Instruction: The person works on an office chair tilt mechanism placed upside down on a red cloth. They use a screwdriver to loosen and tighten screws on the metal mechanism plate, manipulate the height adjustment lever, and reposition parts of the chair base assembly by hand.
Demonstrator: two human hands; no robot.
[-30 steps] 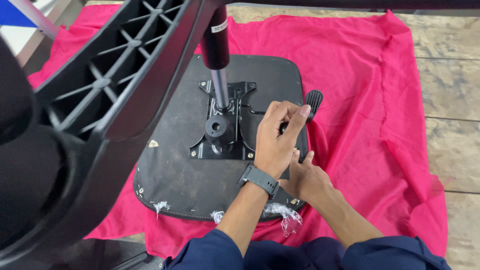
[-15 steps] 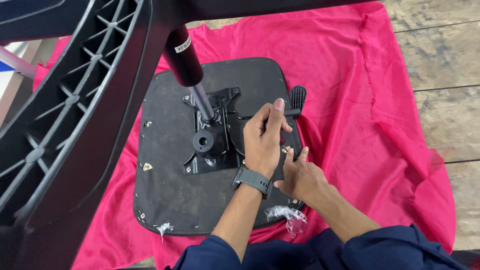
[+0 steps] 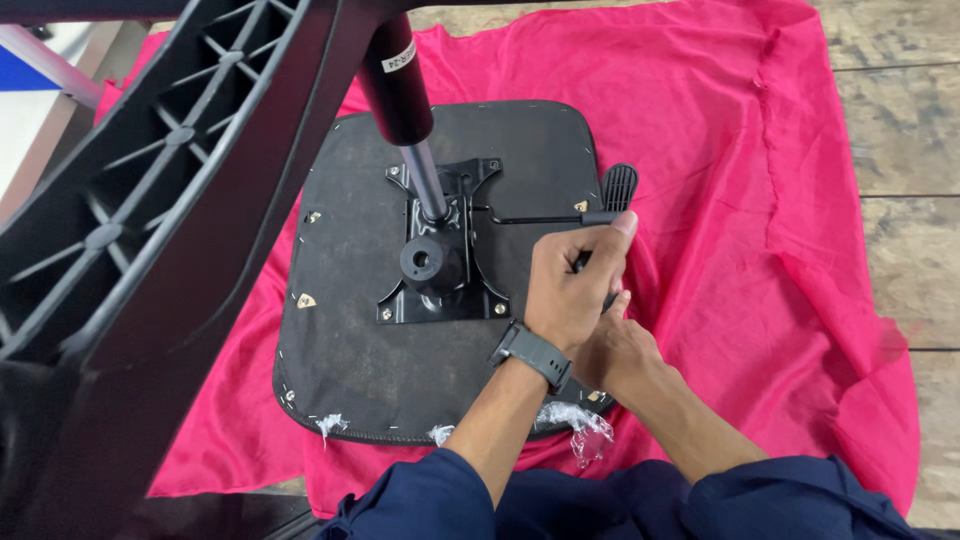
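Gripping a dark tool [image 3: 590, 262], the left hand [image 3: 570, 290] has shifted rightward toward the lever [image 3: 610, 195]; right hand [image 3: 620, 345]'s grip unclear.

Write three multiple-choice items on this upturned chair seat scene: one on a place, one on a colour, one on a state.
1. Where does the black seat lie?
A. on a cloth spread over wooden boards
B. on a steel bench
C. on grass

2. What colour is the cloth?
A. green
B. white
C. pink-red

3. How is the left hand?
A. flat and open on the cloth
B. closed around a thin dark tool
C. gripping the gas cylinder

Key:
1 A, the cloth lies under the seat and planks show beside it.
2 C, it is bright pink-red all over.
3 B, its fingers curl around a dark shaft beside the lever, with the right hand just below.
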